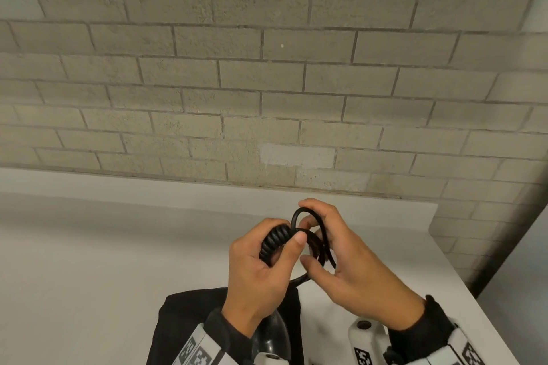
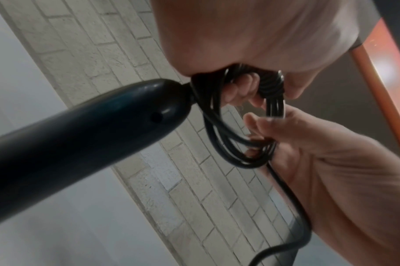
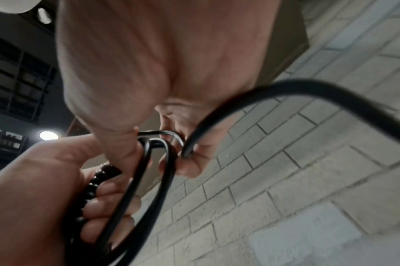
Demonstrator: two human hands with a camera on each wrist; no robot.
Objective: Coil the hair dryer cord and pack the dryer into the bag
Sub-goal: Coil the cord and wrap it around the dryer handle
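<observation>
Nearest me, a black bag (image 1: 178,320) lies flat on the white counter (image 1: 89,246), and the dark hair dryer (image 1: 271,335) hangs just over it, partly hidden under my left wrist. My left hand (image 1: 261,272) is closed around the bundled cord (image 1: 274,241), thumb pressed over the ribbed stretch by the handle (image 2: 80,135). My right hand (image 1: 353,264) meets it just beside, fingers curled through a loose loop of the cord and pinching it. Both hands are held together above the counter. Beyond them the counter runs back to a grey brick wall (image 1: 267,68).
</observation>
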